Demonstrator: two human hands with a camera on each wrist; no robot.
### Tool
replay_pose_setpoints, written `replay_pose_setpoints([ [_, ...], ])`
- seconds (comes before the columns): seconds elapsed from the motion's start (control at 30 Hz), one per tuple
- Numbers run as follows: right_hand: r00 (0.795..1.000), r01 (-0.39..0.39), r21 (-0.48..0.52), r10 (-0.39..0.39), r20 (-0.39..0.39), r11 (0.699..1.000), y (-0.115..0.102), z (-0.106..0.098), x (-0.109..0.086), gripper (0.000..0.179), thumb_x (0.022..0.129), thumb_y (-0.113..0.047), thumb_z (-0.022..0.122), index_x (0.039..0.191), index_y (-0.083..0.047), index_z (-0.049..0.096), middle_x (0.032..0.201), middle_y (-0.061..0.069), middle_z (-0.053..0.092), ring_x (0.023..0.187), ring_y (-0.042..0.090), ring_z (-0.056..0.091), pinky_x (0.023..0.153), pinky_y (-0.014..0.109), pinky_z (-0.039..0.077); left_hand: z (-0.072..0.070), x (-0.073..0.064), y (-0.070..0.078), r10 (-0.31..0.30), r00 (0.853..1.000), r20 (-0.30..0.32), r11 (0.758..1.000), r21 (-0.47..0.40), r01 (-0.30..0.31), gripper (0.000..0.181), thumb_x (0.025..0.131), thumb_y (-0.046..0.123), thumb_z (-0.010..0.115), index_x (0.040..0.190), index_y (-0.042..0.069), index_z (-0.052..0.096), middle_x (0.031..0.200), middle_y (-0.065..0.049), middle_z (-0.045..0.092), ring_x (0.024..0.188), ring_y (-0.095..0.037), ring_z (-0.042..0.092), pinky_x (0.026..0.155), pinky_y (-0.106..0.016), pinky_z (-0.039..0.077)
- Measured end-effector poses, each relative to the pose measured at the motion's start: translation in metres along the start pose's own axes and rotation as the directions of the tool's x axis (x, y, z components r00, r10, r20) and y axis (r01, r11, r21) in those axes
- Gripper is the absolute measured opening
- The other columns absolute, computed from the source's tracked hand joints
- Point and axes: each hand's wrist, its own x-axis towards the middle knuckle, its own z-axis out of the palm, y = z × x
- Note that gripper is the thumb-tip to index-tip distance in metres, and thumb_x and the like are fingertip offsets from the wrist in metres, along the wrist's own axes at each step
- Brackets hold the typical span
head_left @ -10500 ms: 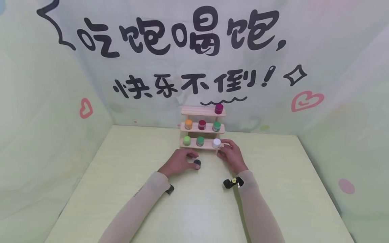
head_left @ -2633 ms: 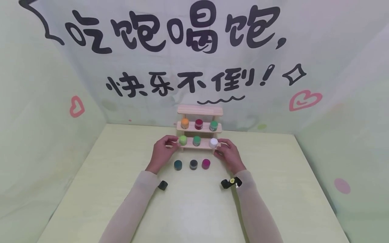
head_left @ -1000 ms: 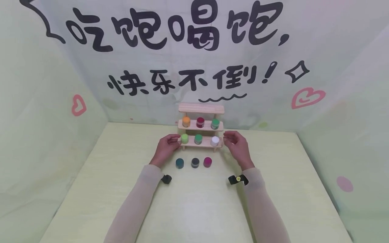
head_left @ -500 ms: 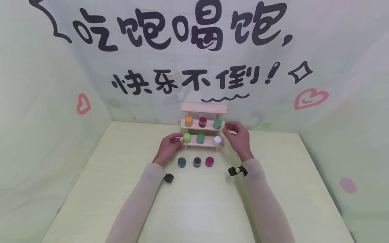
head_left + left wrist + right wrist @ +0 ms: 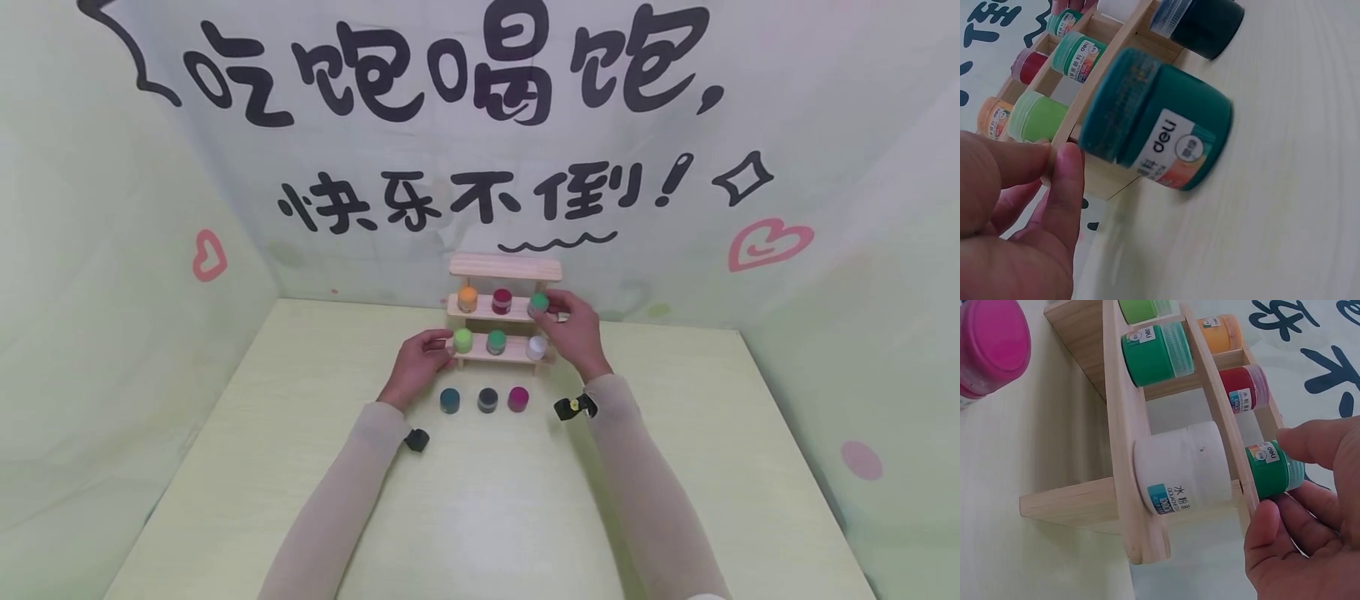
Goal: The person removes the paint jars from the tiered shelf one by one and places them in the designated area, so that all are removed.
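Note:
A three-tier wooden shelf (image 5: 505,267) stands against the back wall. My left hand (image 5: 417,367) pinches the left end of its bottom board, beside the light green paint jar (image 5: 1038,117). On the middle tier my right hand (image 5: 573,331) grips the green paint jar (image 5: 1267,467) at the right end, thumb on one side and fingers on the other. An orange jar (image 5: 467,300) and a dark red jar (image 5: 502,301) share that tier. Below them, another green jar (image 5: 497,342) and a white jar (image 5: 1182,467) sit on the bottom tier.
In front of the shelf, a teal jar (image 5: 450,400), a dark grey jar (image 5: 487,400) and a magenta jar (image 5: 518,398) stand in a row on the pale table (image 5: 480,517). Printed cloth walls (image 5: 645,250) close off the back and sides.
The magenta jar went from the top tier to the table, and the dark jar left my left hand. My right hand rose from the bottom board's right end to the middle-tier green jar.

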Motion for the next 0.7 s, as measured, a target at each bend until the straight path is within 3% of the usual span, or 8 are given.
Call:
replay_pose_setpoints([
  [0.2,1.0,0.008,-0.026,-0.008,0.001,1.0,0.002,0.003,0.003,0.055,0.091,-0.03,0.076,0.141,-0.015,0.058,0.12,0.007,0.067,0.11,0.024,0.059,0.093,0.042,0.053,0.001,0.0,0.001,0.004,1.0,-0.03,1.0,0.025,-0.003,0.036,0.091,0.016,0.074,0.127,0.015,0.067,0.119,-0.009,0.068,0.105,-0.021,0.069,0.089,-0.027,0.062],
  [0.37,1.0,0.019,-0.022,-0.019,0.005,1.0,0.004,0.002,0.003,0.054,0.091,-0.032,0.076,0.14,-0.014,0.06,0.119,0.006,0.067,0.108,0.023,0.059,0.091,0.039,0.053,0.003,-0.001,0.001,-0.005,0.999,-0.036,1.0,-0.006,0.005,0.035,0.091,0.014,0.073,0.126,0.014,0.068,0.118,-0.009,0.069,0.104,-0.022,0.07,0.088,-0.027,0.062],
  [0.7,0.996,0.087,0.014,-0.087,0.022,0.996,0.004,-0.005,-0.014,0.047,0.095,-0.035,0.071,0.135,-0.013,0.062,0.127,0.007,0.067,0.117,0.025,0.062,0.095,0.044,0.059,0.002,-0.001,-0.003,-0.013,0.999,-0.037,1.0,-0.011,0.013,0.037,0.091,0.018,0.073,0.128,0.019,0.068,0.121,-0.007,0.069,0.104,-0.021,0.071,0.092,-0.027,0.06],
])
